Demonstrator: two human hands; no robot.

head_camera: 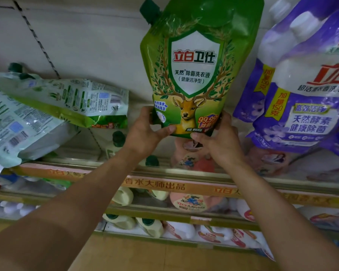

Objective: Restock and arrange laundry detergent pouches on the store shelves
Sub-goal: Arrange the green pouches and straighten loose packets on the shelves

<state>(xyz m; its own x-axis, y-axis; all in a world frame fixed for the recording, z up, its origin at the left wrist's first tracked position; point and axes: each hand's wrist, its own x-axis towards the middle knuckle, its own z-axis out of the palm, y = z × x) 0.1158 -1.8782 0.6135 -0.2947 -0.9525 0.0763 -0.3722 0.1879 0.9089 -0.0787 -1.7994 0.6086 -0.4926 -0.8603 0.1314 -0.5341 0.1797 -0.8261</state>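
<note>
Placing step: left hand and right hand both pinch the bottom corners of the green pouch, upright on the shelf beside the purple pouches; next, settle its base squarely, then let go

A shop aisle: tiered shelves with printed brand strips carry rows of detergent pouches and bottles.

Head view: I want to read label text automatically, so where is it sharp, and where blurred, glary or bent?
In the head view the green pouch, held by the left hand and right hand, is sharp with mild sheen near its top; the purple pouches at the right edge are blurred and bowed; the lower-shelf bottles are dim and soft.
</note>
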